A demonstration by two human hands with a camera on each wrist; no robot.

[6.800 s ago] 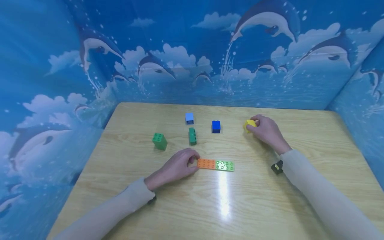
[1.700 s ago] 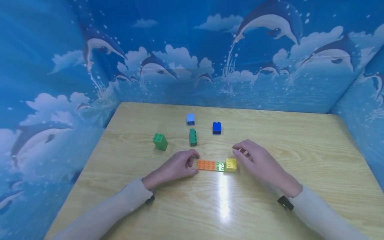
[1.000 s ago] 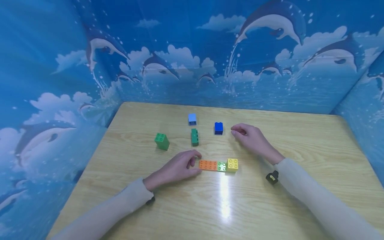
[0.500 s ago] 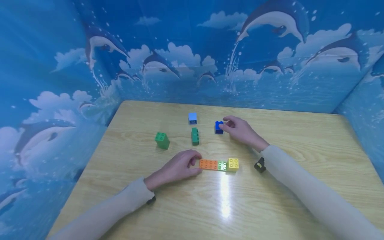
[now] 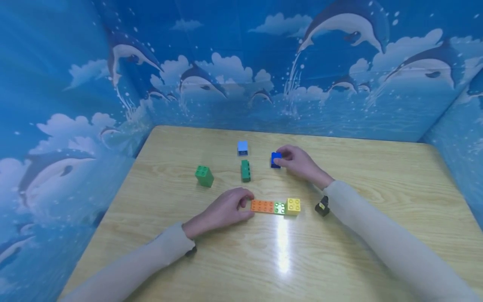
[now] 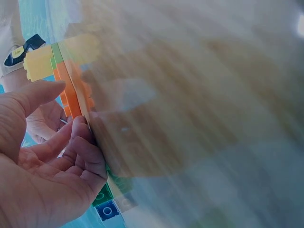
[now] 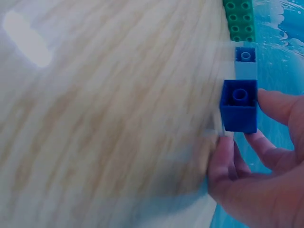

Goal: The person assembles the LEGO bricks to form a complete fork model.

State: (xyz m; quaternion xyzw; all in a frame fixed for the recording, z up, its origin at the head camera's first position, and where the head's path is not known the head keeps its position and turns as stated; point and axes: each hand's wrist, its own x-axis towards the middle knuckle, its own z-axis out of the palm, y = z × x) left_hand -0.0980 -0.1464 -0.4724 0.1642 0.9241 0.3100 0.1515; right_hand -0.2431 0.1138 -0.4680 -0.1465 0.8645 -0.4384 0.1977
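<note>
My left hand [image 5: 224, 209] rests on the table at the left end of a flat orange brick [image 5: 262, 206], thumb and index finger at its two corners. In the left wrist view the fingertips meet the orange brick's edge. A light green plate [image 5: 279, 208] adjoins the orange one, with a yellow brick [image 5: 293, 206] standing on its right end. My right hand [image 5: 299, 162] pinches a dark blue brick [image 5: 276, 160], thumb on the near side and index finger behind. The right wrist view shows the blue brick's hollow underside [image 7: 239, 95].
A light blue brick [image 5: 242, 148] lies left of the dark blue one. In front of it is a dark green brick [image 5: 245, 171] on its side. A tall green brick [image 5: 204, 176] stands further left. Dolphin-print cloth [image 5: 234, 105] walls the table's [image 5: 362, 184] back and sides.
Since the first frame, the yellow brick has come from the right onto the light green plate. My right hand then moved back and left to grip the dark blue brick. My left hand stays put.
</note>
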